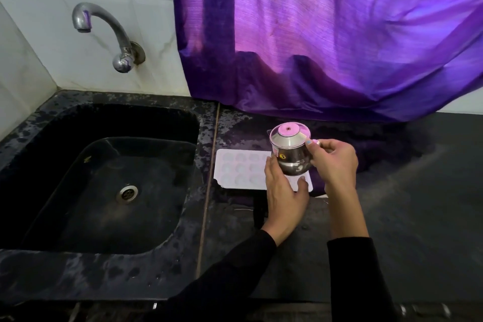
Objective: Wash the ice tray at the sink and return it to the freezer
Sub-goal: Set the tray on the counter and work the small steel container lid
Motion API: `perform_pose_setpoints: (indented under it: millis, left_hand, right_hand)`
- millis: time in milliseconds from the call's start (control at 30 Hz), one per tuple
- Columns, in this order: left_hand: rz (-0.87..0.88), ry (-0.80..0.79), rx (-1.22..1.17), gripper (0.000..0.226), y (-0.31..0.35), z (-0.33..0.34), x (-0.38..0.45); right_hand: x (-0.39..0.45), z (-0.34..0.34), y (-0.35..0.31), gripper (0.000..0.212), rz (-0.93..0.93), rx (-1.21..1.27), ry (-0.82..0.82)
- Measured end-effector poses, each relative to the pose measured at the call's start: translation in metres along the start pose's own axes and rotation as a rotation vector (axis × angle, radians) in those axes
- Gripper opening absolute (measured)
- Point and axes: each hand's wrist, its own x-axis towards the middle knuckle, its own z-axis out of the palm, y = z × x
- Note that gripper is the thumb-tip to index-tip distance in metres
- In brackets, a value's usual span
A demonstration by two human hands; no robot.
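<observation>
Fingers (315,150) of the right hand (334,162) were curled, pinching a small pink piece (315,142) at the side of a steel pot (290,152); whether it was handle, spout cap or lid tab could not be told. The left hand (285,193) was wrapped round the pot's lower left side, fingers narrow against the metal, thumb tip seen beneath. The pot was held above the right end of the ice tray (240,169).

The ice tray was noted lying flat on the dark counter (392,217), just right of the sink (104,178), with rows of round cups showing. Its right part was hidden behind the pot and the hands. No water was seen running from the tap (104,31). The counter round the sink looked wet in patches.

The tray was judged light, of thin white plastic, probably flexing somewhat if lifted by one end, and slippery once wetted. A hold on both short ends, or along a long rim with thumb on top, was thought best. The flat rim at the left end was seen free and was judged easiest to reach. Whether the cups held anything could not be told.

A purple curtain (339,34) was noted hanging down onto the counter behind.
</observation>
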Motion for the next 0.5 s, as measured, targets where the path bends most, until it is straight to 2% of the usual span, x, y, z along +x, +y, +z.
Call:
perform_pose_setpoints:
  millis: [167, 500]
  left_hand:
    - [0.028, -0.052, -0.005, 0.072, 0.004, 0.026, -0.013]
    - [0.019, -0.118, -0.011, 0.066, 0.004, 0.068, -0.033]
  right_hand:
    - [0.004, -0.034, 0.011, 0.014, 0.0, -0.082, 0.082]
    - [0.017, -0.072, 0.032, 0.015, -0.039, -0.219, 0.091]
